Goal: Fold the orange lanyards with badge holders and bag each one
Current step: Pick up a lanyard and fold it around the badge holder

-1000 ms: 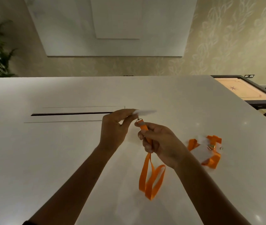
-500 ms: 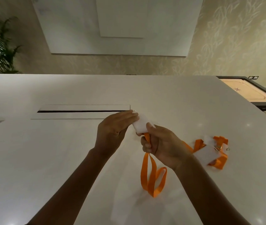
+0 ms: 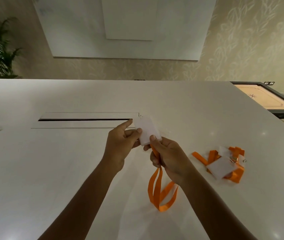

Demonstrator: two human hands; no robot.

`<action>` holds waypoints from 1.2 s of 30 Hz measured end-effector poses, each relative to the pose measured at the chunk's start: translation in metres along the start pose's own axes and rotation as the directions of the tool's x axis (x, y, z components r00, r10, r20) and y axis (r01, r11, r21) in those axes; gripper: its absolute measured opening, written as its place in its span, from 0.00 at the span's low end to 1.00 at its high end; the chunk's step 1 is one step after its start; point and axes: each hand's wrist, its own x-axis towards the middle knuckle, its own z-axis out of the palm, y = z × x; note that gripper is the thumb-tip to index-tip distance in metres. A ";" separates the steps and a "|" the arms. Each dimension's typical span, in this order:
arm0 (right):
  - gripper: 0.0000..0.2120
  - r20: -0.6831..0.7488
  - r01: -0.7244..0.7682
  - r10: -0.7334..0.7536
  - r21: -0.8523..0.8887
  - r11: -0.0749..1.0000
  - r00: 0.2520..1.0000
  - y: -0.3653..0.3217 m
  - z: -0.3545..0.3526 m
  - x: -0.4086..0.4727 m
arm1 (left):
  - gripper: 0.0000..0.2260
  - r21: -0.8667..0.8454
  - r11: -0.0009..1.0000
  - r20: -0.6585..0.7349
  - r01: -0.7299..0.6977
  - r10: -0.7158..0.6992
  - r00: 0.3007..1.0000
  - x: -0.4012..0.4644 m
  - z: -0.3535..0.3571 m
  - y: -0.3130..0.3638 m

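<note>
Table (image 3: pixel 51 170): 1, white, beneath the grip. Pile of lanyards (image 3: pixel 224 163): 1 heap right of the grip, count inside cannot be told. Hands: 2. Left hand (image 3: pixel 120 146) pinches the badge holder (image 3: pixel 147 129) at its left edge; right hand (image 3: pixel 169 157) curls round the orange strap (image 3: pixel 160 189), thumb on the holder. Strap loop hangs below the grip onto the table. Step, as judged: folding. Next: gather loop against holder, keep it flat. Bags: 0 seen

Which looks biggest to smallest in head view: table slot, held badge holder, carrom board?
1. Table slot, longest.
2. Carrom board, though it sits farther off, so unsure.
3. Badge holder, nearest the camera.
</note>
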 end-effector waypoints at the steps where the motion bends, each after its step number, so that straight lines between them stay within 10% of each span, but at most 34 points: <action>1: 0.19 -0.015 -0.006 0.006 -0.024 1.000 1.000 0.001 0.000 0.000 | 0.27 0.005 1.000 0.008 -0.004 0.003 1.000 0.001 -0.001 0.000; 9: 0.15 -0.057 -0.146 0.140 -0.132 0.980 0.989 0.005 0.004 0.000 | 0.23 0.084 0.988 -0.103 -0.128 0.137 0.985 0.002 0.000 -0.003; 21: 0.41 0.129 -0.236 0.211 0.229 0.944 0.969 -0.014 -0.007 0.010 | 0.13 0.386 0.685 0.071 -0.618 0.645 0.761 0.003 -0.001 -0.019; 29: 0.22 0.049 -0.111 0.104 0.181 0.977 0.993 -0.011 -0.006 0.006 | 0.14 0.406 0.570 0.144 -0.714 0.732 0.666 0.004 -0.003 -0.033; 32: 0.18 0.030 -0.086 0.082 0.174 0.981 0.996 -0.009 -0.004 0.003 | 0.19 0.449 0.681 0.006 -0.579 0.646 0.763 0.002 -0.001 -0.027; 36: 0.18 0.008 -0.081 0.081 0.149 0.985 0.997 -0.008 -0.001 0.004 | 0.21 -0.081 0.995 -0.061 -0.057 0.052 0.997 -0.002 0.003 -0.010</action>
